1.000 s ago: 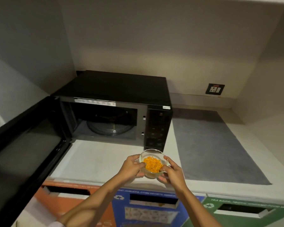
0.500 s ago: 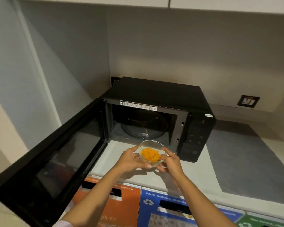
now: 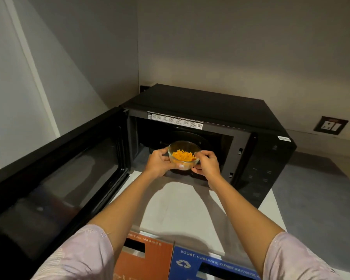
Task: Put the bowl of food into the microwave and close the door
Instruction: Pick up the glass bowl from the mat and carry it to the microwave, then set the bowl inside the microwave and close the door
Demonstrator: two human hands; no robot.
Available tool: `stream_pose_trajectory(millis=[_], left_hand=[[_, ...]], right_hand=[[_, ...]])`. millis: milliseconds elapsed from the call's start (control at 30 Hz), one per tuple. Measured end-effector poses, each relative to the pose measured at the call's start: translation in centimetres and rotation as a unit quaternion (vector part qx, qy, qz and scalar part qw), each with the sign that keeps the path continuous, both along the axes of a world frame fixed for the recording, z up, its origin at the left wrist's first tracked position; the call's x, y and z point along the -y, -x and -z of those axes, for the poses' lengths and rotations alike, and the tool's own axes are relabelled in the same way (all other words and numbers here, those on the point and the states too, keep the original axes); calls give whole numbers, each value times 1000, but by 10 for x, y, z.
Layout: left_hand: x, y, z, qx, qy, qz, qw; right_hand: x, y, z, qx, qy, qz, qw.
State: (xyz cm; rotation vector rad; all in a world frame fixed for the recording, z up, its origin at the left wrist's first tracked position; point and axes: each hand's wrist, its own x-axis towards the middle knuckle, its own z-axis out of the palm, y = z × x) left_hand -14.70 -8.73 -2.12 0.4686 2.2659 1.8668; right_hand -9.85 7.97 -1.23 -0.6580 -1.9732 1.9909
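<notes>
At the microwave (image 3: 208, 110) mouth you hold the bowl (image 3: 183, 155) between both hands, just over the front sill of the cavity. Your left hand (image 3: 157, 163) clasps the bowl's left side; your right hand (image 3: 207, 164) pinches its right rim, fingers curled under. Bowl is clear glass, upright, with orange food (image 3: 183, 155) inside. Behind it, deeper in the microwave, sits the turntable (image 3: 192, 136). Left of the microwave the door (image 3: 55, 178) stands wide open. Right of it, a socket (image 3: 330, 125) on the wall.

Shared pantry or office kitchenette. A microwave (image 3: 200, 126) stands on the counter (image 3: 182, 209). Labelled recycling bins (image 3: 210, 265) sit below.
</notes>
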Motion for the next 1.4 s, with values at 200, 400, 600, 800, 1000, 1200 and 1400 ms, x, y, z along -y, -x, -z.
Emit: stream_pose_trajectory(millis=[200, 400, 600, 800, 1000, 1200, 1400], left_hand=[[-20, 49, 20, -12, 41, -32, 999], [-39, 92, 38, -6, 69, -69, 995], [-47, 112, 44, -9, 76, -90, 993], [-49, 125, 43, -15, 88, -79, 993], [-49, 130, 42, -6, 93, -67, 993], [-50, 127, 39, -16, 137, -47, 989], [-42, 102, 24, -3, 200, -19, 980]], right_hand=[[-8, 52, 22, -28, 35, 4, 999], [-18, 90, 39, -33, 87, 22, 995], [-26, 108, 42, -33, 168, 10, 985], [-31, 118, 45, -51, 145, -11, 988], [-36, 127, 46, -39, 131, -37, 990], [-40, 131, 56, -27, 64, -51, 996], [-35, 114, 52, 15, -143, -11, 990]])
